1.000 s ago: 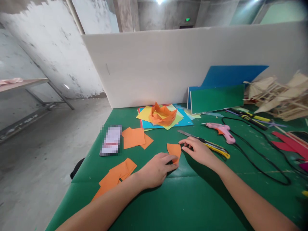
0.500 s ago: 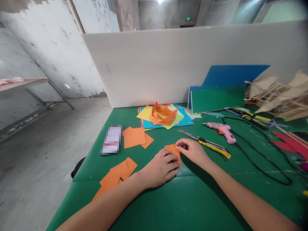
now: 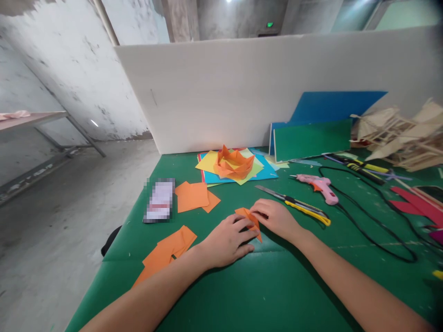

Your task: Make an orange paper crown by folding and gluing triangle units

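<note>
A folded piece of orange paper [image 3: 245, 212] lies on the green table between my hands, partly covered by fingers. My left hand [image 3: 226, 242] rests over its left side, fingers spread and holding it down against the surface. At its upper right edge, my right hand [image 3: 277, 219] has thumb and fingertips pinched together on a fold. A pointed orange paper ring [image 3: 233, 168] sits beyond, on a stack of coloured paper [image 3: 204, 161]. Square orange sheets [image 3: 192, 197] are left of my hands, and more orange paper pieces [image 3: 161, 253] lie by my left forearm.
Right of my hands lies a yellow utility knife [image 3: 308, 212] with its blade out. Beyond it are a pink glue gun [image 3: 318, 185] with a looping black cord and several pliers-like tools [image 3: 367, 171]. A phone [image 3: 159, 200] is near the left edge. A white board [image 3: 214, 97] stands behind.
My right hand has shifted slightly left and turned further over the orange paper, its fingers pressing closer to the fold. My left hand stays nearly in place.
</note>
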A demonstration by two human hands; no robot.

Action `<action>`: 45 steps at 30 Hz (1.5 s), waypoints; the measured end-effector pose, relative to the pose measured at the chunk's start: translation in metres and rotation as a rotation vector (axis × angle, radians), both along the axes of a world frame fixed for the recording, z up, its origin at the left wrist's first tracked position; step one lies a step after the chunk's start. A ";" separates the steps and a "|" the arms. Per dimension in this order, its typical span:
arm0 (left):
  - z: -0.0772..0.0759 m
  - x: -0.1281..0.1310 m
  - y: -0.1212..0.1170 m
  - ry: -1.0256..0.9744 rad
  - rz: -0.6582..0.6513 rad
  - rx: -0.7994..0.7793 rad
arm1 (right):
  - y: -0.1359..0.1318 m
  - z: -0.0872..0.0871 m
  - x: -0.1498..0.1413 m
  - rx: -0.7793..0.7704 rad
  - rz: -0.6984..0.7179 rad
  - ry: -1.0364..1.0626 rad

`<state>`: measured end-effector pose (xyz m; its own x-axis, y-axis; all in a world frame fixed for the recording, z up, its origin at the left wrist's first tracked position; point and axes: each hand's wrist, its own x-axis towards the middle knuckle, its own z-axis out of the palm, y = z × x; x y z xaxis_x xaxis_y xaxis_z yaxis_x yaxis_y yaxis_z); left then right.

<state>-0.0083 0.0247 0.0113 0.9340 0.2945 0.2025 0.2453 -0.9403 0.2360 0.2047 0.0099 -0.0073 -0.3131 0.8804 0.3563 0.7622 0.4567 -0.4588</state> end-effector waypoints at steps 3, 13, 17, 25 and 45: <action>0.000 0.000 0.000 -0.007 0.036 -0.005 | 0.001 0.000 0.001 0.022 0.030 -0.043; -0.001 -0.003 -0.003 0.009 0.101 -0.010 | 0.004 0.000 0.005 0.054 0.117 -0.155; -0.003 -0.003 -0.003 -0.010 0.124 -0.016 | 0.004 -0.001 0.006 0.059 0.121 -0.137; -0.007 -0.001 -0.001 -0.069 0.242 -0.069 | 0.006 -0.005 0.009 0.084 0.129 -0.174; -0.003 0.001 0.002 0.015 0.253 -0.018 | 0.008 -0.007 0.011 0.191 0.165 -0.190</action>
